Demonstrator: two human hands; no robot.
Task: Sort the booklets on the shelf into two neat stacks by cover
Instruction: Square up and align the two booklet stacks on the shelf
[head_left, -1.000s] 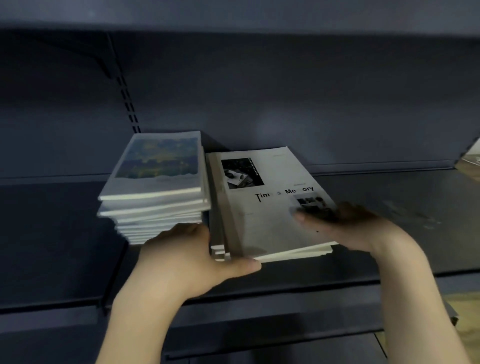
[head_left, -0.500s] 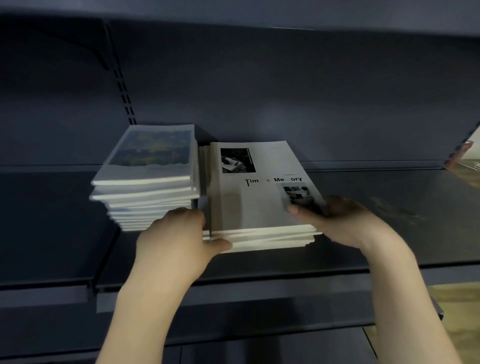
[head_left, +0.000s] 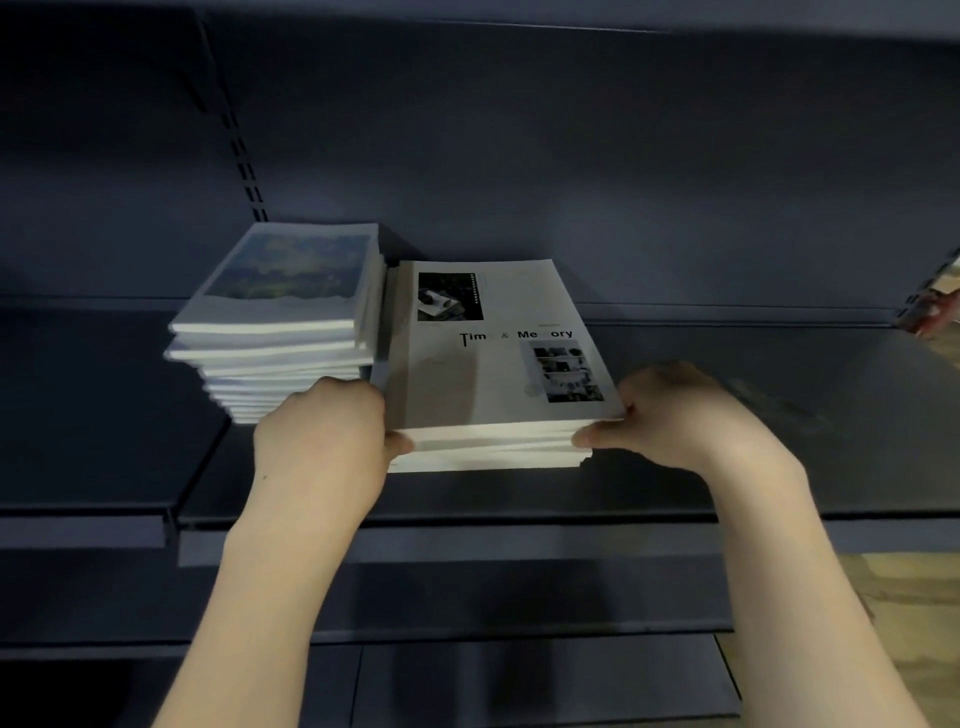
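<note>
Two stacks of booklets lie side by side on the dark shelf (head_left: 727, 457). The left stack (head_left: 280, 332) has a blue-green painted picture on its top cover and sits a little uneven. The right stack (head_left: 493, 364) shows a white cover with black photos and the words "Time & Memory". My left hand (head_left: 327, 441) grips the right stack's near left corner, thumb on the front edge. My right hand (head_left: 680, 415) grips its near right corner, thumb against the front edge and fingers along the right side.
The dark shelf back wall (head_left: 571, 182) stands right behind both stacks, with a slotted upright (head_left: 244, 171) at the left. Another shelf board runs overhead. A reddish object (head_left: 935, 306) shows at the far right edge. A lower shelf (head_left: 519, 675) lies below.
The right stack, fanned and askew a second ago, now sits squared up. My right hand slid off the top cover to the near right corner. My left hand stayed at the left corner.
</note>
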